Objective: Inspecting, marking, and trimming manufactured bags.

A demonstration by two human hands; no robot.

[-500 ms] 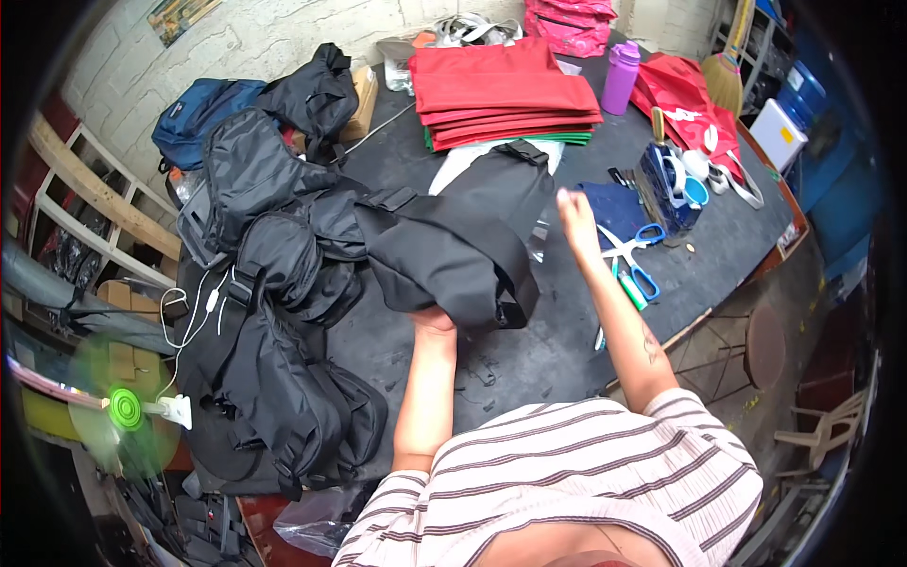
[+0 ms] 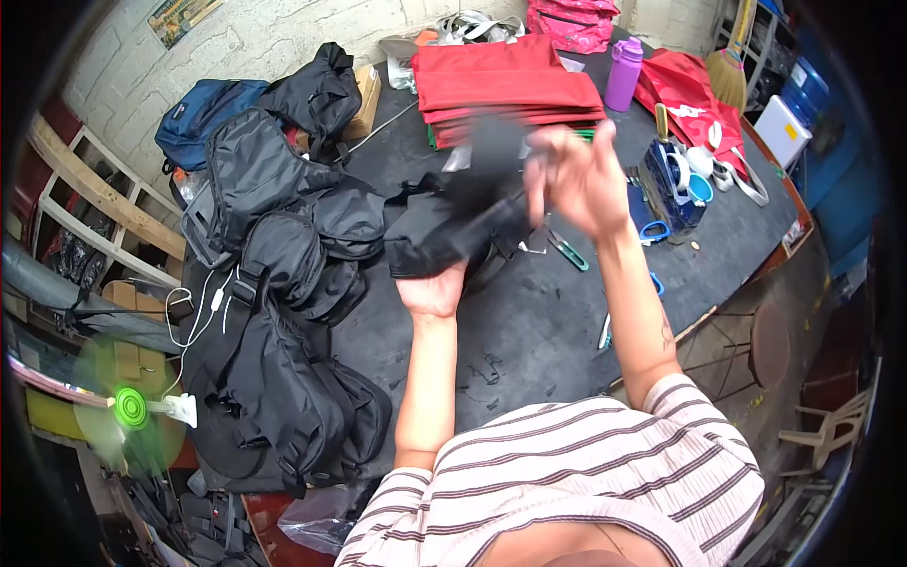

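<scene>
A black fabric bag [image 2: 425, 236] is held over the middle of the table, bunched up, its upper right part smeared by motion. My left hand [image 2: 433, 286] grips it from below at its near edge, with the fingers hidden under the cloth. Beside the bag's right end, my right hand [image 2: 581, 184] is raised with thumb and fingers apart, slightly blurred; nothing shows in its grasp. A green-handled tool [image 2: 569, 252] lies on the table just under that hand. Partly behind my right wrist are blue-handled scissors [image 2: 654, 231].
Several black bags [image 2: 283, 255] are heaped on the left, with a blue backpack [image 2: 203, 118] behind. Folded red cloth [image 2: 505, 80] is stacked at the back. A purple bottle [image 2: 624, 76], a dark blue tool box [image 2: 673, 180] and a red bag [image 2: 675, 90] stand or lie toward the right.
The black bag has swung up and bunched together, baring the green-handled tool. My right hand has come out of a closed shape and spread its fingers near the bag; my left hand rose slightly.
</scene>
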